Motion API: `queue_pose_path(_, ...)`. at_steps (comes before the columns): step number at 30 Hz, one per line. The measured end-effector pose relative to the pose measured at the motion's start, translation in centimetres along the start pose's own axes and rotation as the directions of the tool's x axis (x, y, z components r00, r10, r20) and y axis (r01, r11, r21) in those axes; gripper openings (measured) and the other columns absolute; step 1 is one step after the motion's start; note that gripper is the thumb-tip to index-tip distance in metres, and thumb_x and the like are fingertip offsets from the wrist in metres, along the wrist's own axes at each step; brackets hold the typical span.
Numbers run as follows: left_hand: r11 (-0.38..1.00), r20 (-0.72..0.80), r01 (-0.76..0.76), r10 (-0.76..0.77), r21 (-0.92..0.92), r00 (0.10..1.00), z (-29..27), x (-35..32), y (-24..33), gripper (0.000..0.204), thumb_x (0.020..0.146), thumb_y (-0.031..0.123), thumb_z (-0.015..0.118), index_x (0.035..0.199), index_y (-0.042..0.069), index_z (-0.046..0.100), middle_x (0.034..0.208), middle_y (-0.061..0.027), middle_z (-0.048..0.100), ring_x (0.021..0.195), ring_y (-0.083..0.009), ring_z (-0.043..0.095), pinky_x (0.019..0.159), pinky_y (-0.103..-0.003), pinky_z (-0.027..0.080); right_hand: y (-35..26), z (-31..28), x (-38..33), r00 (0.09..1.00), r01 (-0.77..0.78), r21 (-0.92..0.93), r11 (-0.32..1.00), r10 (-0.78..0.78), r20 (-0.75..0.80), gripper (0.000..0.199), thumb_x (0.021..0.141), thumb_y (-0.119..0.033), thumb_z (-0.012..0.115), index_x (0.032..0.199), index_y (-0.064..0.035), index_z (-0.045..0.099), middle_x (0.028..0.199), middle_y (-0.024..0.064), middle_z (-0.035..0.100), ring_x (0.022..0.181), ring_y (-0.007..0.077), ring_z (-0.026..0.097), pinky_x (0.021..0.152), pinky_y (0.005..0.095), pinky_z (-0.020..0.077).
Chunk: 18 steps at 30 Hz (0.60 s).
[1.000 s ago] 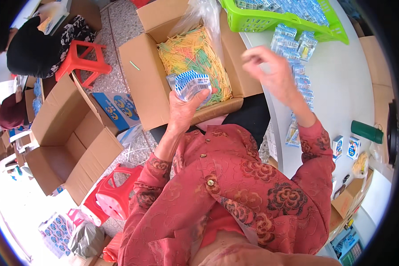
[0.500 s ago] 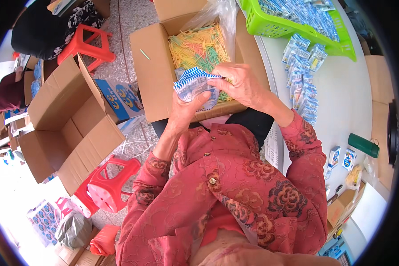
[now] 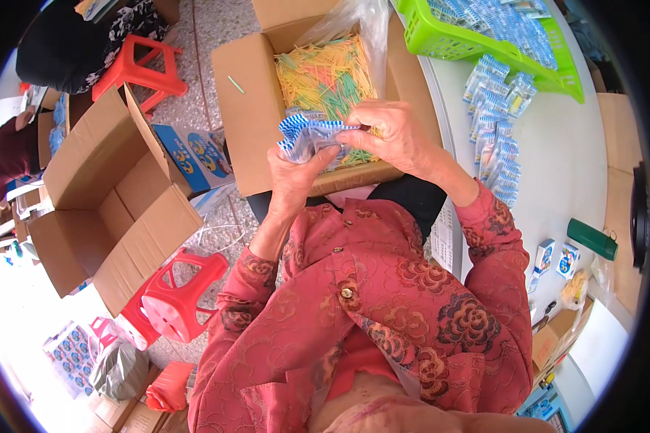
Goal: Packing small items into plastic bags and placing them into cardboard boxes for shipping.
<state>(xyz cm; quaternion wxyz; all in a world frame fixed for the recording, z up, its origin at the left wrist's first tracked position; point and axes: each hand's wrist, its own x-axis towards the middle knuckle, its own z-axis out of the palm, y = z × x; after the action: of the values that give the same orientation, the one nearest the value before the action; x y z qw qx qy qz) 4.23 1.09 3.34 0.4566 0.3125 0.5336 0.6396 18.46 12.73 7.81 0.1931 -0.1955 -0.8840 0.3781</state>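
My left hand (image 3: 293, 177) is closed round several small clear plastic packets (image 3: 312, 136) with blue-and-white striped edges, its thumb lying across their front. From the right, my right hand (image 3: 401, 137) pinches the top corner of the packets between thumb and fingers. Both hands are above the near side of an open cardboard box (image 3: 240, 119) on my lap. Inside the box lie many thin yellow, green and orange sticks (image 3: 325, 72). My fingers hide part of the packets, and whether the right fingers also hold a stick is unclear.
On the white table (image 3: 556, 166) at right lie a row of filled packets (image 3: 495, 137), a green basket (image 3: 448, 43) of more packets and a dark green bottle (image 3: 592, 239). An open carton (image 3: 115, 209) and red stools (image 3: 184, 296) stand at left. A person (image 3: 58, 47) sits at upper left.
The striped edges of the packets have bunched and folded in my left hand, which has shifted slightly left. My right hand stays at the packets' corner.
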Motion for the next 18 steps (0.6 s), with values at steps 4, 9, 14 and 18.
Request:
queue_pose_path(4, 0.997, 0.012, 0.040, -0.040, -0.064, 0.999, 0.5, 0.1, 0.8, 0.025, 0.071, 0.002, 0.071, 0.095, 0.002, 0.063, 0.086, -0.0008, 0.063, 0.075, -0.0073, 0.057, 0.070, -0.024, 0.048, 0.4, 0.5, -0.2, 0.993, 0.038, 0.051, 0.998, -0.032, -0.112, 0.012, 0.074, -0.006, 0.066, 0.078, -0.0004, 0.056, 0.070, 0.0110, 0.056, 0.066, 0.0256, 0.057, 0.059, 0.0320, 0.0441)
queue_pose_path(9, 1.000, 0.038, 0.022, -0.022, -0.005, 0.999, -0.4, 0.2, 0.3, 0.026, 0.069, 0.003, 0.072, 0.092, 0.002, 0.062, 0.083, 0.0002, 0.062, 0.075, -0.0069, 0.056, 0.070, -0.023, 0.047, 0.4, 0.8, 0.1, 0.989, 0.092, 0.114, 0.989, -0.077, -0.130, 0.013, 0.073, -0.005, 0.063, 0.083, -0.0010, 0.056, 0.073, 0.0123, 0.057, 0.070, 0.0288, 0.056, 0.062, 0.0368, 0.0442)
queue_pose_path(14, 0.997, -0.006, 0.053, -0.052, 0.048, 0.999, -0.4, 0.3, -0.4, 0.026, 0.068, 0.001, 0.071, 0.093, 0.001, 0.062, 0.086, -0.0011, 0.063, 0.076, -0.0070, 0.057, 0.070, -0.023, 0.048, 0.6, 0.7, 0.5, 0.999, -0.016, 0.234, 0.972, 0.028, -0.046, 0.019, 0.073, 0.000, 0.063, 0.091, -0.0017, 0.057, 0.079, 0.0078, 0.059, 0.073, 0.0176, 0.058, 0.065, 0.0285, 0.0459)
queue_pose_path(18, 0.999, -0.052, 0.044, -0.043, 0.015, 0.998, -0.5, 0.8, -1.2, 0.026, 0.069, 0.000, 0.070, 0.094, 0.001, 0.062, 0.088, -0.0023, 0.063, 0.077, -0.0079, 0.058, 0.070, -0.024, 0.048, 1.8, 1.0, 0.8, 0.995, -0.072, 0.373, 0.925, 0.090, -0.031, 0.026, 0.074, 0.000, 0.061, 0.100, -0.0036, 0.056, 0.087, 0.0018, 0.058, 0.077, 0.0096, 0.055, 0.069, 0.0245, 0.0455)
